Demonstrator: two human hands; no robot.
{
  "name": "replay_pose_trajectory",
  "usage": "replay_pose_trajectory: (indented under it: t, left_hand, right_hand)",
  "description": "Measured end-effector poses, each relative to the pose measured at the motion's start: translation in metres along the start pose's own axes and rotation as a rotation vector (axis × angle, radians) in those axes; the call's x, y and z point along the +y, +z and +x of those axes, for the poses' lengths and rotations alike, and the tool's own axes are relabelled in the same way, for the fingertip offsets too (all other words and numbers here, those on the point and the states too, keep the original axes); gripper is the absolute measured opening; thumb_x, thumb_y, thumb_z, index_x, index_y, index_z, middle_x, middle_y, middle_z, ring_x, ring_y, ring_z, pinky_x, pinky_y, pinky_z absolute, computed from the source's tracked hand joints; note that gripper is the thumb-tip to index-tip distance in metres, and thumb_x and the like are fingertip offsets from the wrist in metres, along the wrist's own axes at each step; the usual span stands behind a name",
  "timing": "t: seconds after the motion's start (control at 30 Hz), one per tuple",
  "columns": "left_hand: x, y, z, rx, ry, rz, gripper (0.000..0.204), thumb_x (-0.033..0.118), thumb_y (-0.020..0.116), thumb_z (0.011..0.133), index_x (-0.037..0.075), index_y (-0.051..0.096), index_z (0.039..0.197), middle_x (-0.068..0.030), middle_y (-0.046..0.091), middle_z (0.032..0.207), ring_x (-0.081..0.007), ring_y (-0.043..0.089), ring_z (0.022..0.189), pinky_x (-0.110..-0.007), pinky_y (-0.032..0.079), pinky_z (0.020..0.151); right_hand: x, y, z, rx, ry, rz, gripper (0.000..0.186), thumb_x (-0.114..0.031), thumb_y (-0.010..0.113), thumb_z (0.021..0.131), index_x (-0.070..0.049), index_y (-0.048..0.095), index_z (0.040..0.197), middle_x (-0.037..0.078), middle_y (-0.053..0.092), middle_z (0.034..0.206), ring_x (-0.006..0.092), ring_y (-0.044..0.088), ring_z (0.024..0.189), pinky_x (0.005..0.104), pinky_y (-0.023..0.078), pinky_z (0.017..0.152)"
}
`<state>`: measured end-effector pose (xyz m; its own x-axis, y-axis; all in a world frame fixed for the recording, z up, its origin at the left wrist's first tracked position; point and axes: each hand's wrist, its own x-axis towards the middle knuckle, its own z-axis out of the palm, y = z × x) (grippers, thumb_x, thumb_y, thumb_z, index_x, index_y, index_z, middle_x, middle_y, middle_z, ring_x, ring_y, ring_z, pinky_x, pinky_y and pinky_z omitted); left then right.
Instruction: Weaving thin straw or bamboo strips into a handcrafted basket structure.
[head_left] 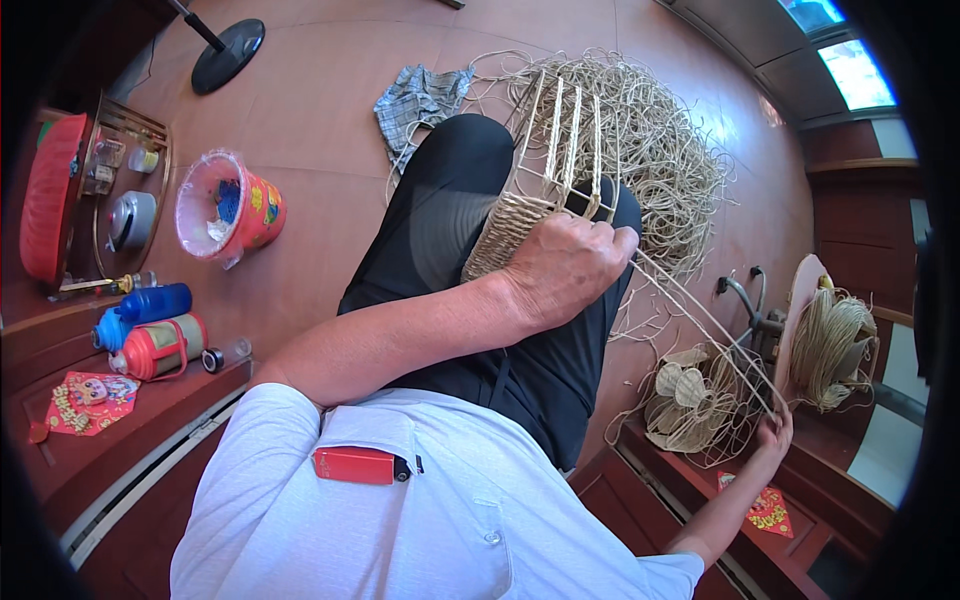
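Observation:
A partly woven piece of straw-coloured cord point(500, 236) rests across my knees, its near part tightly woven. Beyond the weave, several long strands stretch away over a frame with thin crossbars. My left hand point(572, 265) is closed at the weave's right edge, fingers curled round the edge and cord; its fingertips are partly hidden. Out to the far right, my right hand point(774, 432) is closed on the cord. A doubled length of cord point(712, 318) runs taut between the two hands.
A large tangled heap of cord point(655, 150) lies on the floor ahead, beside a checked cloth point(420, 105). More cord hangs in a bundle point(832, 350) at right. On the left stand a red bucket point(265, 212), flasks point(160, 345) and a fan base point(228, 58).

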<state>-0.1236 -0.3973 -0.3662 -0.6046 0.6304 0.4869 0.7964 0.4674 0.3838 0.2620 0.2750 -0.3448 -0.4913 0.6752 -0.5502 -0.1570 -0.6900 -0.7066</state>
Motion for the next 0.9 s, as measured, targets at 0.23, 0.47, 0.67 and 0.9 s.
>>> replay_pose_trajectory:
  t: [0.23, 0.47, 0.67, 0.9]
  left_hand:
    - [-0.002, -0.003, -0.004, -0.003, 0.008, -0.131, 0.009, 0.009, 0.066, 0.098, 0.007, 0.058, 0.101, -0.0080, 0.063, 0.077, -0.0251, 0.073, 0.077, -0.040, 0.059, 0.069]
    - [-0.024, -0.011, -0.008, -0.035, -0.086, -0.382, 0.018, 0.023, 0.066, 0.107, 0.007, 0.058, 0.103, -0.0099, 0.066, 0.077, -0.0284, 0.074, 0.075, -0.044, 0.058, 0.070]
    - [-0.050, -0.066, 0.017, 0.055, -0.406, -0.516, 0.033, 0.037, 0.059, 0.114, 0.007, 0.066, 0.101, -0.0091, 0.062, 0.072, -0.0205, 0.065, 0.066, -0.040, 0.050, 0.065]
    - [-0.139, -0.080, -0.036, 0.064, -0.767, -0.635, 0.039, 0.039, 0.055, 0.116, 0.007, 0.067, 0.099, 0.0033, 0.055, 0.068, -0.0066, 0.052, 0.059, -0.026, 0.043, 0.055]
  right_hand:
    - [0.020, -0.041, 0.015, 0.723, -0.235, -0.034, 0.016, 0.000, 0.073, 0.095, -0.012, 0.064, 0.089, -0.009, 0.045, 0.061, 0.0062, 0.039, 0.043, 0.0241, 0.034, 0.045]
    - [-0.136, -0.115, -0.073, 0.577, -0.487, -0.800, 0.020, -0.024, 0.071, 0.099, -0.008, 0.067, 0.108, 0.003, 0.060, 0.076, 0.0196, 0.056, 0.054, 0.0330, 0.050, 0.057]
    - [0.017, -0.034, -0.023, 0.557, -0.567, -1.019, 0.053, -0.029, 0.084, 0.098, -0.001, 0.071, 0.142, -0.003, 0.070, 0.101, 0.0058, 0.056, 0.079, 0.0237, 0.044, 0.067]
    - [0.309, 0.312, -0.149, -0.538, -0.406, -1.221, 0.036, -0.022, 0.072, 0.108, 0.000, 0.073, 0.137, 0.005, 0.073, 0.124, 0.0141, 0.069, 0.114, 0.0311, 0.056, 0.100]
